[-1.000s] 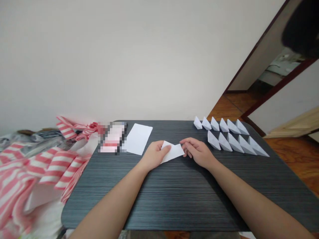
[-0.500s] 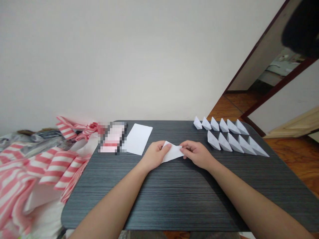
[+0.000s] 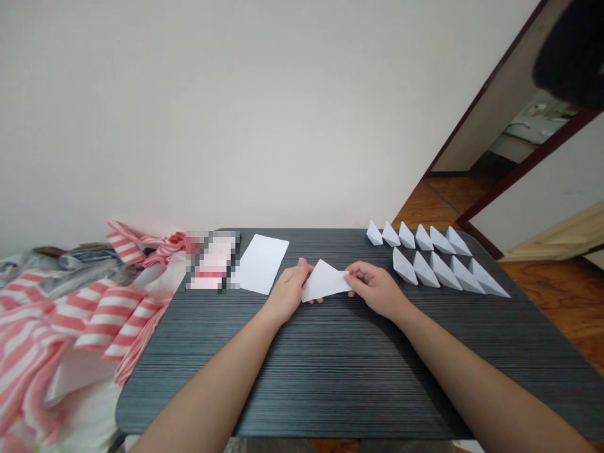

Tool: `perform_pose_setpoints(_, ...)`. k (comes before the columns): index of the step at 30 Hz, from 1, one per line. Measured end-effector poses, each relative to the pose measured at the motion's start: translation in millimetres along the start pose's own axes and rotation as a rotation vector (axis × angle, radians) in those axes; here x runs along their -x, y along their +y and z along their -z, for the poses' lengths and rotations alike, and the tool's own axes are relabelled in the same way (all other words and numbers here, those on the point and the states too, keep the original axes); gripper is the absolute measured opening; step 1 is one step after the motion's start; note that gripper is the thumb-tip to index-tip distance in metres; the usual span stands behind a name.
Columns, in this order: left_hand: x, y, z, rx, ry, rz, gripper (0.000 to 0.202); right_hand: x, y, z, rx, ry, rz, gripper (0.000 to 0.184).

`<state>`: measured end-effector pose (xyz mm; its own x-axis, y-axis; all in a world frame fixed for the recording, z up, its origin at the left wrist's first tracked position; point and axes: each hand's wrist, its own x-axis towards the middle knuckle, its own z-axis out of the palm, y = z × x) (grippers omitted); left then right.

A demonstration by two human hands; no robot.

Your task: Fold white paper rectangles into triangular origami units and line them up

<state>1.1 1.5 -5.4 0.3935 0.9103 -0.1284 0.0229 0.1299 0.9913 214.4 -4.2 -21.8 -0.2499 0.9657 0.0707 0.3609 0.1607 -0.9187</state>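
One small folded piece of plain white paper, roughly triangular [image 3: 325, 282], between the two hands; taken as landmark. Clearance above the black, fine-ribbed counter [image 3: 302, 377]: cannot tell.

Right hand [image 3: 375, 289]: thumb and fingers pinching the landmark's narrow right tip. Left hand [image 3: 285, 292]: at the landmark's broad left end, fingertips showing beneath its lower edge, thumb raised beside it; whether it grips or merely supports, cannot tell.

Key relation: long axis runs from the left hand across to the right hand, rising slightly rightward; peak points away from the wearer. Both hands touch it, neither nearer.

Left of and beyond the landmark: flat white rectangular paper [image 3: 262, 263]. Right: eleven pointed white folded-paper shapes [image 3: 443, 270], two rows.

Versus 0.5 s ago: left thumb off the paper's face, peak more exposed; right-hand pinch unchanged.
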Motion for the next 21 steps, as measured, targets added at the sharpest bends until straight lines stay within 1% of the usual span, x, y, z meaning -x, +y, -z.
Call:
perform_pose_setpoints(4,1.6,2.1,-1.4,-0.077,-0.018,0.013,0.047,-0.2,0.7,-0.5,0.005,-0.008,-0.002,0.017)
perform_pose_setpoints(6,1.8,2.2,-1.8,-0.113,-0.028,0.010,0.042,-0.5,0.8,-0.7,0.006,-0.013,-0.003,0.018)
perform_pose_setpoints(11,1.6,2.5,-1.9,-0.163,-0.034,0.002,0.038,-0.7,-0.9,-0.5,-0.004,-0.017,0.001,0.017)
perform_pose_setpoints(21,1.6,2.3,-1.8,-0.245,-0.022,-0.030,0.037,-0.5,-1.4,-0.3,-0.018,-0.025,0.002,0.017)
